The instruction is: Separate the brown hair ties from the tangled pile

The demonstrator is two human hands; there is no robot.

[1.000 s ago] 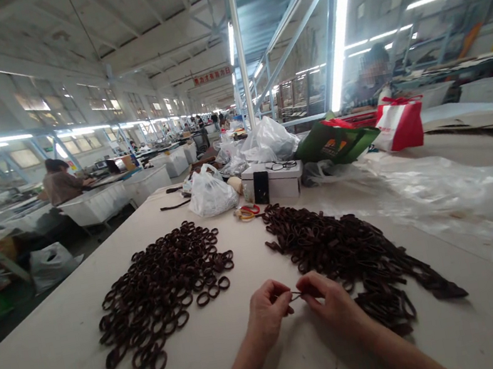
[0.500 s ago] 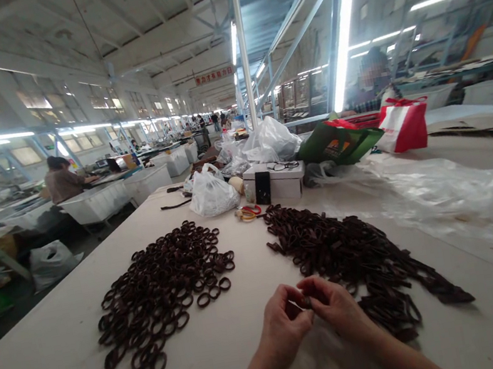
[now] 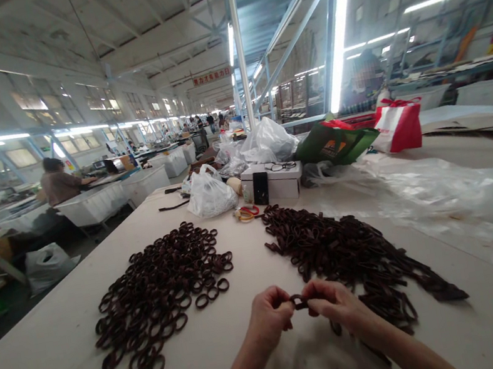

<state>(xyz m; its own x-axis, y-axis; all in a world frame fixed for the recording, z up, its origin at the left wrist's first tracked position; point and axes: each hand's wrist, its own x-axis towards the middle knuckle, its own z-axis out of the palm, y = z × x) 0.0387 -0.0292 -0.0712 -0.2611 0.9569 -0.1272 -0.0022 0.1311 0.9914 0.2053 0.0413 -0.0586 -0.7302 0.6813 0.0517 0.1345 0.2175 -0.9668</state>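
Observation:
Between my two hands is a small dark brown loop (image 3: 298, 298), pinched at its two sides. My left hand (image 3: 269, 315) closes thumb and fingers on its left end, and my right hand (image 3: 331, 302) grips the right end. A heap of round dark brown rings (image 3: 160, 289) lies on the table to the left. Right of centre spreads a second pile of flatter dark brown loops (image 3: 338, 244), partly behind my right hand and forearm.
Scissors with red and yellow handles (image 3: 246, 212) lie beyond the piles, before a white box (image 3: 285, 181) with a phone (image 3: 260, 188) against it. Plastic bags (image 3: 211, 194), a green bag (image 3: 335, 144) and clear sheeting (image 3: 458, 192) surround them. A person (image 3: 57, 181) sits far left.
My hands have moved slightly apart, and the dark loop now shows stretched between them. The view has shifted a little.

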